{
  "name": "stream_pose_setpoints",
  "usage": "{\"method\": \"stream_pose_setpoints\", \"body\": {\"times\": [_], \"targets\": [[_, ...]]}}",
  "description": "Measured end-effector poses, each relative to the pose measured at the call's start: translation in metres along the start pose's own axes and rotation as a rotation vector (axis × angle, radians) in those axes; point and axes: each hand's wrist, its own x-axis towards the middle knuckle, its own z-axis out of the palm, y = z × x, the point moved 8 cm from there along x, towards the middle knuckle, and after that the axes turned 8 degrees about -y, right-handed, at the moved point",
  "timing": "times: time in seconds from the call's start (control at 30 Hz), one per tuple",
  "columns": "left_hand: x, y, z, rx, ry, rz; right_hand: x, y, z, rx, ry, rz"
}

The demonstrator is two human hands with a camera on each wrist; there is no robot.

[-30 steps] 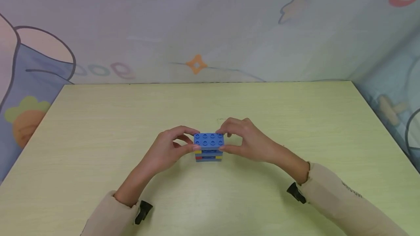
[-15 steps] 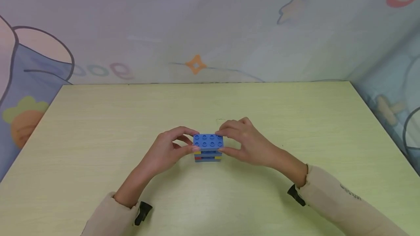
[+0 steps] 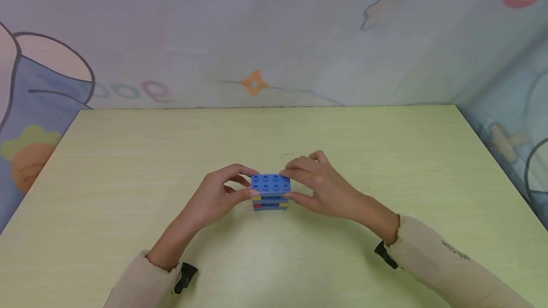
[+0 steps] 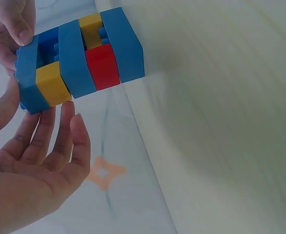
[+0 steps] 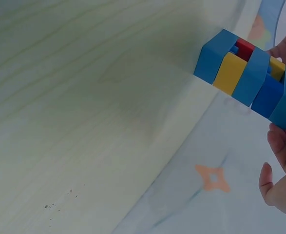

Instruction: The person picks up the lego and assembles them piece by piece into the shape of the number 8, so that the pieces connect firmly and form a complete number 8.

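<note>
A small tower of building bricks stands on the table in front of me. Its top is a blue brick (image 3: 270, 183) with several studs. My left hand (image 3: 219, 197) pinches that brick's left end, thumb in front and fingertips behind. At the opposite end, my right hand (image 3: 323, 188) holds it the same way. Below the top, the left wrist view shows a yellow brick (image 4: 54, 84) and a darker blue one, then a middle blue brick (image 4: 77, 58). Under these lie a red brick (image 4: 103, 67) and another yellow brick (image 5: 230, 73), on a bottom blue brick (image 5: 216, 56).
The pale wooden table (image 3: 162, 156) reaches back to a fabric backdrop (image 3: 274, 37) printed with cartoon shapes. Beige sleeves (image 3: 445, 255) cover both forearms, and a black clip (image 3: 186, 277) sits at the left cuff.
Both hands keep their hold on the top blue brick. The right wrist has dipped slightly; the tower stays in place while the whole view shifts a little.
</note>
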Motion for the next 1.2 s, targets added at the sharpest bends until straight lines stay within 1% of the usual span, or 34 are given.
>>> {"method": "stream_pose_setpoints", "body": {"times": [0.17,0.5,0.63,0.73,0.87,0.97,1.07,1.2], "targets": [[0.000,0.000,0.000,0.003,-0.001,0.003,-0.001,0.002,0.000,0.022,-0.003,0.021],[0.000,0.002,0.001,0.052,-0.008,0.002,-0.004,0.009,0.004,0.137,-0.054,0.130],[0.000,0.004,0.001,0.092,-0.006,0.006,-0.005,0.011,0.007,0.196,-0.078,0.174],[0.000,0.007,0.000,0.110,-0.007,0.014,-0.007,0.013,0.009,0.261,-0.096,0.212],[0.003,0.011,0.000,0.103,-0.001,0.024,-0.008,0.019,0.008,0.355,-0.114,0.273],[0.006,0.012,0.000,0.084,0.008,0.019,-0.008,0.029,0.007,0.413,-0.114,0.328],[0.012,0.009,0.002,0.038,0.008,-0.031,-0.007,0.043,0.007,0.482,-0.110,0.419],[0.020,-0.003,0.009,-0.039,-0.019,-0.142,-0.011,0.067,0.014,0.610,-0.141,0.589]]}}
